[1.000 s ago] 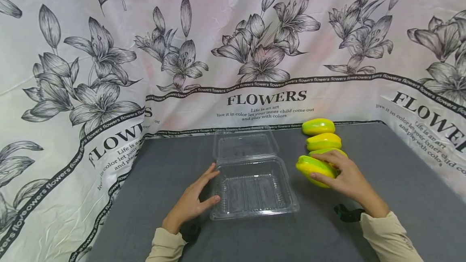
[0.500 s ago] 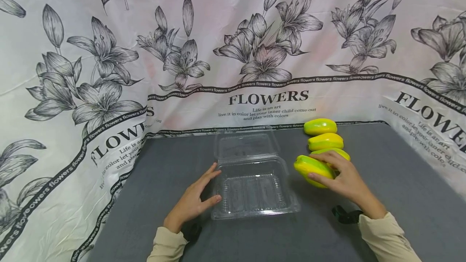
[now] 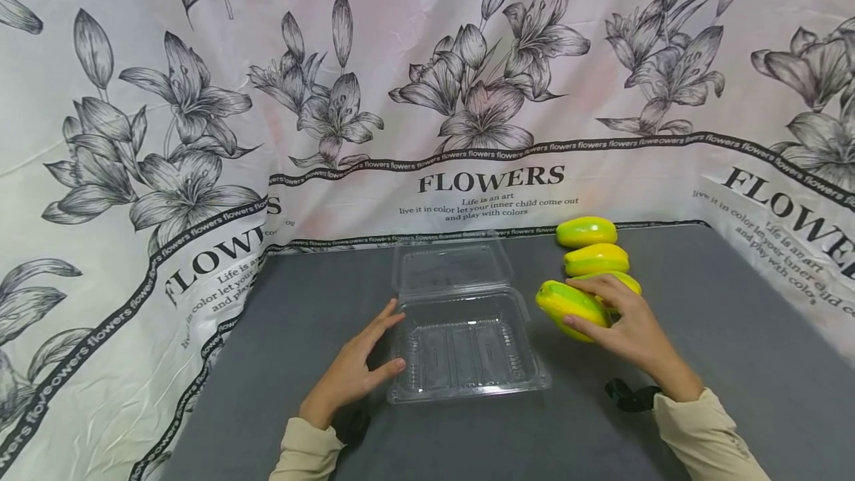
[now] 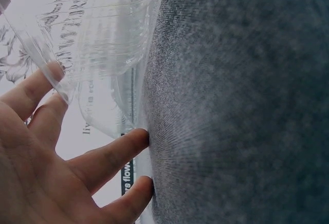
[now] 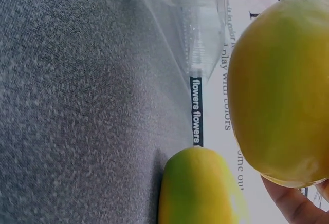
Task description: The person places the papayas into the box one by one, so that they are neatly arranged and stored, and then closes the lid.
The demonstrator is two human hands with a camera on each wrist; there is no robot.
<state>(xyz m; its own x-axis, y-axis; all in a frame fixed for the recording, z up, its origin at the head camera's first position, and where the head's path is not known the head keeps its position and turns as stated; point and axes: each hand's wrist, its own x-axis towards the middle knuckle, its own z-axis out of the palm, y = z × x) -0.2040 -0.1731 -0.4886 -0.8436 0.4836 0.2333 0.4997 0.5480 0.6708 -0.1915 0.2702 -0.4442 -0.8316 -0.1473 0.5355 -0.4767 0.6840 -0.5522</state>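
Observation:
My right hand grips a yellow-green papaya between thumb and fingers, right of the clear plastic clamshell box. In the right wrist view that papaya hangs above the grey surface, with another papaya lying below it. The box lies with its lid laid back toward the far wall and its tray facing up. My left hand is at the box's left side, fingers spread. In the left wrist view, some fingertips touch the clear rim while lower ones reach the grey cloth.
Behind the held papaya, more papayas line up toward the back: one partly covered by my hand, a middle papaya and the farthest papaya. A flower-printed curtain encloses the grey table at the back and sides.
The papaya in my right hand has shifted slightly left and up, away from the papaya behind it. My left hand and the box have stayed in place.

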